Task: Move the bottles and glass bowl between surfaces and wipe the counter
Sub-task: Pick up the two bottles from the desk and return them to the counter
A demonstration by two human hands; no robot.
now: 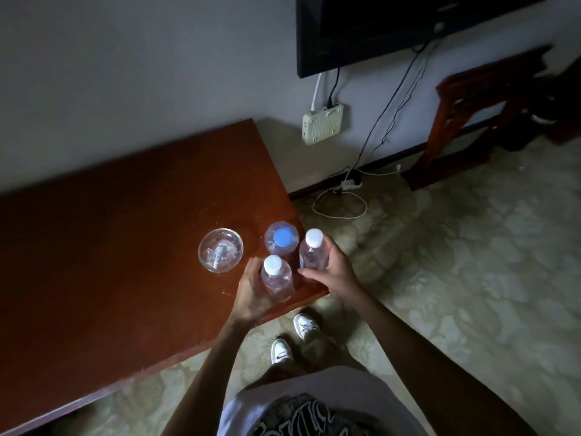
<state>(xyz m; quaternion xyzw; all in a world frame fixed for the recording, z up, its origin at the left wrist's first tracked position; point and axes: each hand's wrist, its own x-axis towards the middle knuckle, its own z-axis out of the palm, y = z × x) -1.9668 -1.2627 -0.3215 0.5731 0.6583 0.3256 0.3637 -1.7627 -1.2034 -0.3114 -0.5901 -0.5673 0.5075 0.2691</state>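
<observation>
Three clear plastic bottles stand at the right end of the brown wooden counter (125, 247). My left hand (250, 294) is wrapped around the near white-capped bottle (276, 278). My right hand (333, 272) grips the right white-capped bottle (312, 253) at the counter's corner. Behind them a blue-capped bottle (281, 240) stands untouched. A round glass bowl (220, 250) with small bits inside sits just left of the bottles.
A dark screen (393, 29) hangs on the wall, with a white box (322, 123) and cables beneath it. A power strip (350, 184) lies on the patterned carpet. Dark wooden furniture (490, 105) stands at right. My feet (295, 338) are beside the counter.
</observation>
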